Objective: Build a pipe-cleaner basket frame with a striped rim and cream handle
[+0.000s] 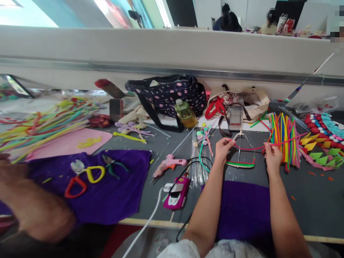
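Two hands work one red pipe cleaner (251, 147) stretched between them above the grey table (317, 200): the left hand (222, 148) pinches its left end with fingers closed together on it, and the right hand (272, 154) grips the other end the same way, just beside the bundle of coloured pipe cleaners (285, 138). Below the span sits a small wire frame (240, 154) with a red and green wrapped base, and the stem hangs just over it. Doing this well seems to call for keeping the stem taut and level, with both pinches close to the ends so it does not kink, and for holding it clear of the bundle so no loose stems snag. A pink glue gun (170, 163) lies well to the left, near a purple cloth (118, 200) carrying scissors (91, 173). Another person's arm (37, 208) shows blurred at the lower left.
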{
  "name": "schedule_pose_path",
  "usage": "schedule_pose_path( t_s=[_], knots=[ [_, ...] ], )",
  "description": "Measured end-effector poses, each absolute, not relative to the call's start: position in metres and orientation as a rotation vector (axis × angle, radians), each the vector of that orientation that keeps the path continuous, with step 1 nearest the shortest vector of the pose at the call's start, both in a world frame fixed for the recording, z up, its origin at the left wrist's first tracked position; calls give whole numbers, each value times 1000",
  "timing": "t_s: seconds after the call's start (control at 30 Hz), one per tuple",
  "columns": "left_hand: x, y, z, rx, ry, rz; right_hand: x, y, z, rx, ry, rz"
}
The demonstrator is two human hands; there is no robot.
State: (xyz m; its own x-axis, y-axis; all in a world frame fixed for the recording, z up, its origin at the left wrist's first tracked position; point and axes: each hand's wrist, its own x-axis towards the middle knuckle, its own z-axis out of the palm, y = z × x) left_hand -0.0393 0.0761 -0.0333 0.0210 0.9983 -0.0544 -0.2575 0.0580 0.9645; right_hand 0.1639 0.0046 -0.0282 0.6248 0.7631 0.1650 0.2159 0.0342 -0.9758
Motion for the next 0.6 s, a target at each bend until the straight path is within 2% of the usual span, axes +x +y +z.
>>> schedule_pose_path(
  t_s=[0.17,0.4,0.47,0.6],
  knots=[
    [-32,72,-26,1135,999,1341,148,6,-26,-1566,-1197,314],
    [-37,67,-15,1172,898,1440,134,1,-23,-1538,-931,536],
    [-37,65,-13,1248,858,1443,128,0,-20,-1552,-1097,532],
    [-33,61,-10,1458,815,1392,116,-2,-13,-1519,-1525,326]
  ],
)
